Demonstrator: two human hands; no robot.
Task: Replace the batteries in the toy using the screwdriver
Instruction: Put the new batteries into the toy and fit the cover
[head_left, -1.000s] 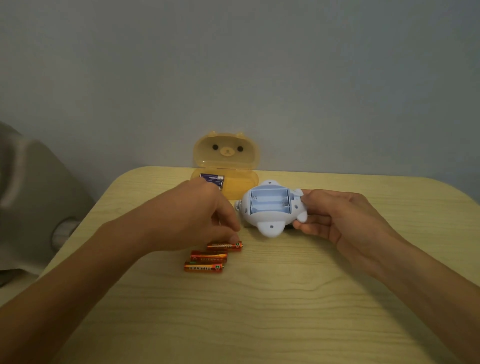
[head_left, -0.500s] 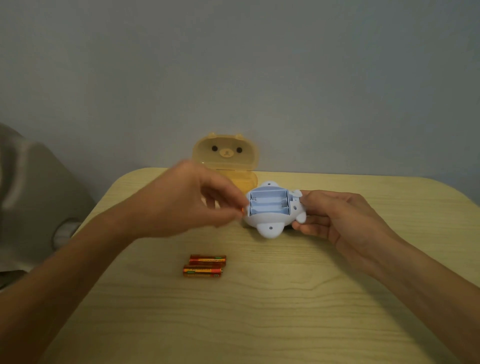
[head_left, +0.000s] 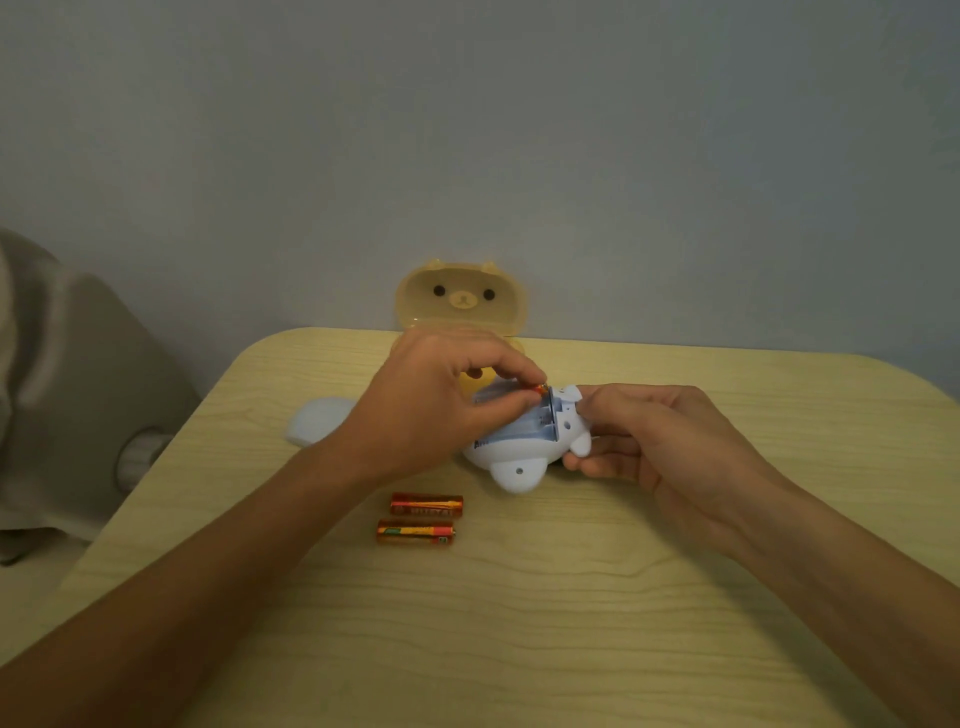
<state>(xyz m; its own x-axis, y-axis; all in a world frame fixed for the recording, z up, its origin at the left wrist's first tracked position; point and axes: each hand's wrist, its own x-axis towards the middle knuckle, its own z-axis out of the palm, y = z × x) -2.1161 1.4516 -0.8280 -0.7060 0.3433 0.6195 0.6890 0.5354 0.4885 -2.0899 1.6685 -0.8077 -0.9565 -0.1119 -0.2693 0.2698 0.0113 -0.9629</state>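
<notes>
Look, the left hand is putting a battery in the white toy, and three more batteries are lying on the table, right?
Not quite. The head view shows only two batteries on the table, not three: one and another just in front of it. The rest is right: the left hand pinches a battery at the open compartment of the white toy.

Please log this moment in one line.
left hand pinches battery at toy compartment; right hand holds toy; two batteries lie on table

Battery (head_left: 537, 389) in left fingers (head_left: 510, 362) over toy (head_left: 519, 470); right hand (head_left: 660, 441) around toy
</notes>
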